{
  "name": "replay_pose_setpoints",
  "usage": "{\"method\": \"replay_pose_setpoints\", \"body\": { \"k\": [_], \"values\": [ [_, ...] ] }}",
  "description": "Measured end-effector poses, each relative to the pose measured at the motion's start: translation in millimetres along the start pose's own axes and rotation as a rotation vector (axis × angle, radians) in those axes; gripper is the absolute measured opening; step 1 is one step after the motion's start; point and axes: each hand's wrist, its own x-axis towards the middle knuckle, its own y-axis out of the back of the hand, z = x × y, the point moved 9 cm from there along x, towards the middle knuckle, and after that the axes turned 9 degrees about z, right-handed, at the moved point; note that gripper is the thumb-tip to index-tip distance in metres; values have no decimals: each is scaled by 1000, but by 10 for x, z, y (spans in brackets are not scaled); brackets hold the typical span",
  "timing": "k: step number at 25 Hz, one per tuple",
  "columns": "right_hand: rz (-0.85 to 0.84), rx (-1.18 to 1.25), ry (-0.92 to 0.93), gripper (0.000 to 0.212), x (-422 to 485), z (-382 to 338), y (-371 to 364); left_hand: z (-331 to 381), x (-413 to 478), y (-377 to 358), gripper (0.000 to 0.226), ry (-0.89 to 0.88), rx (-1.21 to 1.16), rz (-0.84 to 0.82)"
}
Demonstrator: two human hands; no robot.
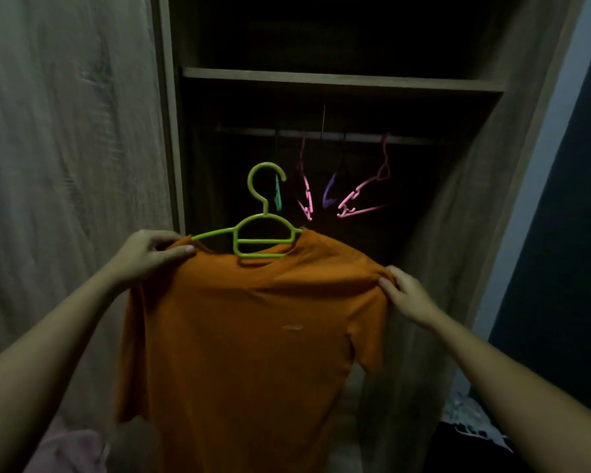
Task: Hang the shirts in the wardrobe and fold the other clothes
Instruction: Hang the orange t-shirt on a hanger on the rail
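Orange shirt [246,336]: held up in front of the open wardrobe [171,131], below the level of the rail [420,141], not yet hung.
Long axis vertical, collar up, hem hanging out of view at the bottom. Shoulder line tilts, the right shoulder lower.
Look: plain orange, short sleeves, round neck, small pale mark on the chest; soft creases near the right shoulder.
Green hanger [264,216]: sits in the neck opening, hook upright and opening to the right. Its left arm lies bare outside the collar; its right arm is under the fabric.
Left hand [151,254]: pinches the left shoulder edge between thumb and fingers.
Right hand [406,295]: fingers curled, gripping the fabric at the right shoulder seam.
On the rail: two pink hangers [359,196], a purple hanger [329,194], a teal hanger [278,196], all bare.
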Motion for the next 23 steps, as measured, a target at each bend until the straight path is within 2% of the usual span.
{"method": "replay_pose_setpoints", "body": {
  "k": [2, 5, 7, 9, 11, 12, 14, 16, 18, 19, 21, 23],
  "values": [
    [74, 205, -11, 16, 29, -96, 82, -65, -26, 41, 8, 9, 79, -11],
    [197, 612, -158, 22, 91, -135, 281, -96, -120, 34, 18, -2, 127, -19],
    [189, 704, -313, 23, 85, -68, 368, -70, -168, 77, 16, 4, 23, 48],
    [129, 473, -393, 23, 98, 74, 406, -41, -164, 194, 13, 15, -108, 178],
    [50, -22, -285, 14, 146, 99, 382, -11, -126, 207, 9, 23, -160, 207],
    [70, -191, -189, 24, 171, 15, 344, -6, -117, 171, 8, 23, -151, 187],
    [166, -220, 68, 49, 162, -382, 242, 4, -97, 56, 17, 10, -131, 123],
    [145, -298, 280, 57, 128, -778, 41, 58, -98, -31, 38, -4, -153, 67],
    [2, -346, 287, 44, 115, -860, -192, 102, -111, -84, 49, -16, -153, 36],
    [-43, -276, 251, 31, 111, -838, -269, 128, -116, -99, 46, -26, -116, 21],
    [-48, -124, 221, 21, 108, -803, -348, 199, -98, -121, 22, -66, 22, -15],
    [-29, -37, 220, 22, 92, -831, -402, 318, -53, -135, 12, -129, 147, -47]
  ]
}}
